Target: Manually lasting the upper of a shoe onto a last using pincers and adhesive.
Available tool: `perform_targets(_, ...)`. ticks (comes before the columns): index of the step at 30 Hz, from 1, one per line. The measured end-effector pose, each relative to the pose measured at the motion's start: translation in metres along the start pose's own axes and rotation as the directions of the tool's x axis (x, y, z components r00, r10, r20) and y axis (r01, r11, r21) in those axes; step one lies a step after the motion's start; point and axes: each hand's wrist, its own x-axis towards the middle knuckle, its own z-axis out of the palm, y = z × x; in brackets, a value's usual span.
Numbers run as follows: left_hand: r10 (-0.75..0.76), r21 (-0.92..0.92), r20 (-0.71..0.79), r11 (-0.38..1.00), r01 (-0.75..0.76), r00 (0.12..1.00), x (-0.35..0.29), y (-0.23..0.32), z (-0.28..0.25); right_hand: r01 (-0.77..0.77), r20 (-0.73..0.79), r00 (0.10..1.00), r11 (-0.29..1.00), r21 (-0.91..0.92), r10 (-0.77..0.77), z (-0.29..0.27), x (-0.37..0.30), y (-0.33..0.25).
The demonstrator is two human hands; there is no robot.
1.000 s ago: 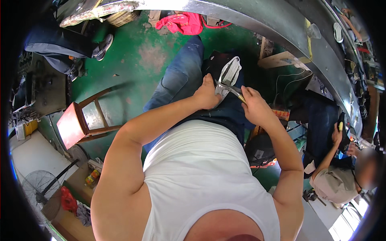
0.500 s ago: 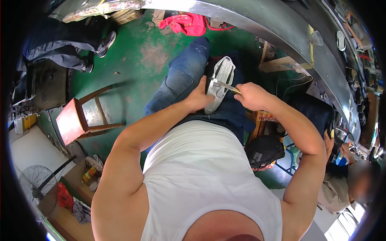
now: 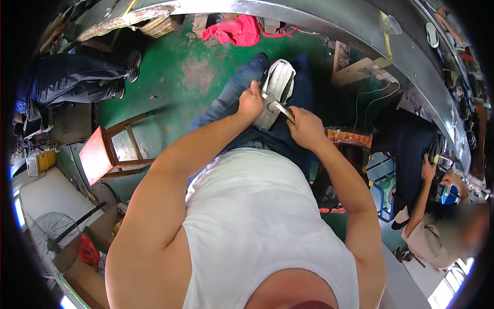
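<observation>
Seated worker, pale shoe form (image 3: 278,77) lying lengthwise in the lap, between the jeans-clad thighs (image 3: 230,105). Right hand (image 3: 307,127) grasping the near end of a metal hand tool (image 3: 281,107); its far end lies across the form's left edge. Left hand (image 3: 250,104) curled at that same edge, just beside the tool's tip; whether this grip clasps the form or only braces it, cannot tell.

Step in hand, as I judge it: working the edge with the tool. Carrying on would call for a steadied form and a controlled right wrist, left fingers kept off the tip.

Room: green floor (image 3: 170,85) spreads ahead and left, as far as a reddish-seated chair (image 3: 98,156) well apart from the left elbow. Tighter rightward: printed box (image 3: 350,138) near the right forearm, long grey surface (image 3: 337,26) curving beyond the knees, co-worker's hand (image 3: 428,170) farther off.
</observation>
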Motion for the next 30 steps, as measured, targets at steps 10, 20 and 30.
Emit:
perform_targets(10, 0.184, 0.159, -0.003, 0.971, -0.181, 0.983, -0.016, 0.008, -0.003, 0.111, -0.192, 0.968, 0.964, -0.243, -0.16, -0.01, 0.002, 0.01)
perform_targets(20, 0.484, 0.365, 0.299, 0.738, -0.567, 0.822, -0.025, 0.013, -0.027, -0.117, -0.19, 0.976, 0.991, -0.064, 0.104, 0.007, 0.001, 0.027)
perform_targets(30, 0.25, 0.472, 0.489, 0.73, -0.494, 0.836, -0.015, 0.03, -0.039, 0.051, -0.173, 0.985, 0.951, 0.305, 0.003, -0.029, 0.047, 0.016)
